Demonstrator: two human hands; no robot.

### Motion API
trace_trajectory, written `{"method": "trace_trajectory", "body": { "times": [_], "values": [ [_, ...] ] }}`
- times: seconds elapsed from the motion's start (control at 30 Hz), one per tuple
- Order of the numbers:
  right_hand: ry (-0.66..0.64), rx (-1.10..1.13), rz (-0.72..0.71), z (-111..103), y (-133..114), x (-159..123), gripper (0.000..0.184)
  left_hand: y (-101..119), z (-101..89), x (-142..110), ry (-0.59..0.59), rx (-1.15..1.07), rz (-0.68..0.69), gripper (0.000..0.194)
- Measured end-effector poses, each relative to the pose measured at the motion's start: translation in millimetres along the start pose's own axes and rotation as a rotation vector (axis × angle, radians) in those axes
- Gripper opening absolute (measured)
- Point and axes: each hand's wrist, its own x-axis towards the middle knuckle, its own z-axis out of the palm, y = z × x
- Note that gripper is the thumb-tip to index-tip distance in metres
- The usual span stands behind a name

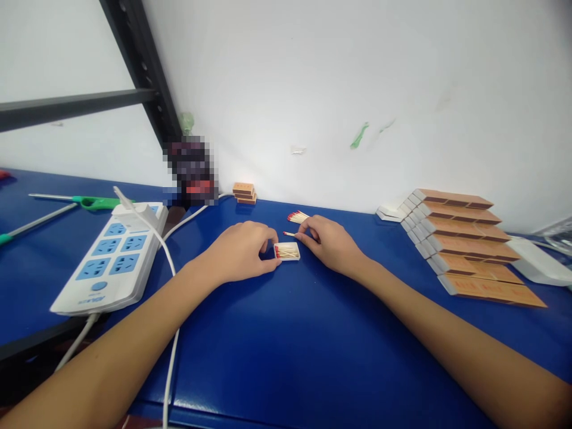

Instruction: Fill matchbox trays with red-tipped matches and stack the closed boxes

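Note:
A small white matchbox tray point(292, 257) with several red-tipped matches point(285, 252) in it lies on the blue table. The thumb and a finger of my left hand point(243, 250) grip its left end. To the right of the tray, my right hand point(329, 243) pinches a single match point(290, 234), its red head pointing left. Just behind that hand lies a loose bunch of matches point(298, 217), heads to the left and partly hidden by my fingers.
Stacked orange-brown matchboxes point(465, 229) stand at right, beside white tray-like pieces point(390, 213) and a white device point(543, 262). A smaller matchbox stack point(244, 192) is by the wall. At left are a power strip point(111, 256), a white cable point(172, 357) and green-handled lighters point(98, 203).

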Motion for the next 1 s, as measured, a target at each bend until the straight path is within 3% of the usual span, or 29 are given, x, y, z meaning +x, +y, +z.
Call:
{"method": "trace_trajectory", "body": {
  "times": [0.17,0.47,0.83,1.0],
  "values": [
    [-0.019,0.041,0.048,-6,1,1,0.014,1,-1.4,0,-0.001,0.012,-0.013,0.024],
    [-0.092,0.141,-0.177,-13,-13,-10,0.009,0,-0.5,0,0.012,0.000,-0.008,0.021],
    [-0.115,0.223,-0.216,-14,-19,-15,0.016,-1,0.9,-1,0.014,-0.029,0.028,0.023],
    [-0.088,0.188,-0.241,-13,-19,-15,0.007,1,1.1,-1,0.001,-0.027,0.031,0.024]
  ]
}}
